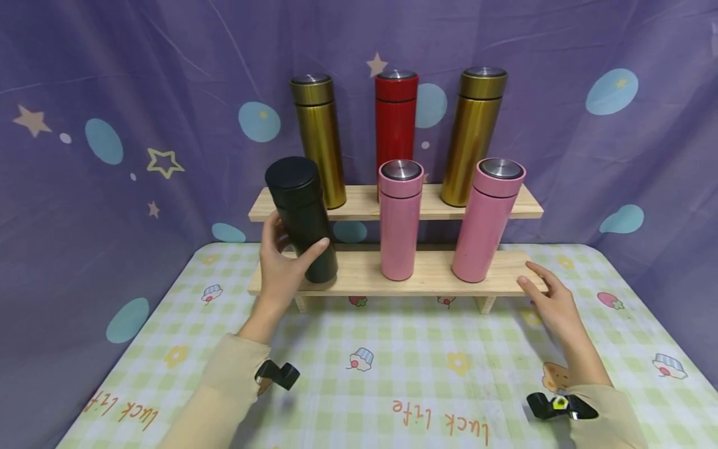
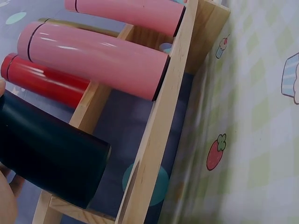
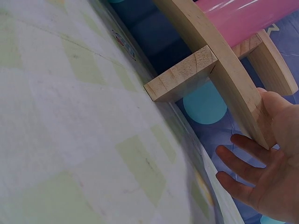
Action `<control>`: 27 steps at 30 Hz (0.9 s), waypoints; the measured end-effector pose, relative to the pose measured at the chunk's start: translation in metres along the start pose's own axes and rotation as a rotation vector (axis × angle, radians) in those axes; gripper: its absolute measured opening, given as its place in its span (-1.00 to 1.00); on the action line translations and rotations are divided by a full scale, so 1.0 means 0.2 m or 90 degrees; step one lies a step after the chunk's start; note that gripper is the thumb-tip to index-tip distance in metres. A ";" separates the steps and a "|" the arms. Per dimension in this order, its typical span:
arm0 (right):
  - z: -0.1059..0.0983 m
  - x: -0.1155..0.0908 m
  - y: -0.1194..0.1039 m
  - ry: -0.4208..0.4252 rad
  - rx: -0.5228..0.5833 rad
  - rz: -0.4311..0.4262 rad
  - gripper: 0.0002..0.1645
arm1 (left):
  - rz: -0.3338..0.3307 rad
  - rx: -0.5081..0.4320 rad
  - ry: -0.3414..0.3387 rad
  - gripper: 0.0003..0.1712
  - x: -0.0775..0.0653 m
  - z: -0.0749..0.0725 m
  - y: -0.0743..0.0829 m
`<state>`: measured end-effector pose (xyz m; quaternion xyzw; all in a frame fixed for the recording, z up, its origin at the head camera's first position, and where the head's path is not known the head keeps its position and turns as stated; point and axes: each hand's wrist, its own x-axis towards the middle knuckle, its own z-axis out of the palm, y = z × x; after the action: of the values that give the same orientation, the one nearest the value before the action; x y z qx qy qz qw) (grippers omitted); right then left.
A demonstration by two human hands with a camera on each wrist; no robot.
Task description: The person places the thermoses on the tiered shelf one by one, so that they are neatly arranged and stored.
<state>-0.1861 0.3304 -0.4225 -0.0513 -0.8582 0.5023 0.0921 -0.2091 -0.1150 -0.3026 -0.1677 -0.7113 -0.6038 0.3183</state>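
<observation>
My left hand (image 1: pixel 283 268) grips a dark green thermos bottle (image 1: pixel 303 218) from the side, thumb across its front. The bottle leans slightly at the left end of the lower wooden shelf (image 1: pixel 359 271); in the left wrist view, its base (image 2: pixel 96 177) shows a gap from the front plank (image 2: pixel 159 121). At the shelf's right end, my right hand (image 1: pixel 555 305) rests its thumb on the board. Its other visible fingers (image 3: pixel 238 170) extend loosely past the board's end in the right wrist view. Two pink thermos bottles, one central (image 1: pixel 400 231) and one right (image 1: pixel 487 227), stand on the lower shelf.
On the upper shelf (image 1: pixel 359 212) stand a left gold bottle (image 1: pixel 322 146), a red bottle (image 1: pixel 396 131) and a right gold bottle (image 1: pixel 473 140). The rack is on a checked tablecloth (image 1: pixel 392 349), before a purple curtain (image 1: pixel 185 81).
</observation>
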 end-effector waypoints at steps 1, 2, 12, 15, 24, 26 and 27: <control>0.00 0.00 0.00 0.001 0.001 0.000 -0.15 | -0.002 -0.002 -0.003 -0.16 0.00 0.01 0.00; 0.00 0.00 0.00 0.001 0.003 0.000 -0.15 | -0.006 -0.001 -0.006 -0.16 0.00 0.01 0.00; 0.00 0.01 0.00 0.002 0.000 0.000 -0.15 | -0.037 -0.002 -0.038 -0.15 0.01 0.05 -0.02; 0.00 0.01 0.00 0.001 0.004 0.001 -0.15 | -0.046 -0.005 -0.042 -0.15 0.01 0.05 -0.03; 0.00 0.01 0.00 0.000 0.006 0.002 -0.15 | -0.082 -0.001 -0.059 -0.14 0.03 0.05 -0.06; 0.00 0.01 0.00 0.000 0.005 0.005 -0.14 | -0.090 0.000 -0.068 -0.15 0.03 0.05 -0.06; 0.00 0.01 0.00 0.000 0.004 0.005 -0.14 | -0.095 0.000 -0.072 -0.15 0.04 0.05 -0.06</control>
<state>-0.1875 0.3307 -0.4228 -0.0546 -0.8562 0.5057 0.0901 -0.2245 -0.1094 -0.3079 -0.1480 -0.7385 -0.6157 0.2317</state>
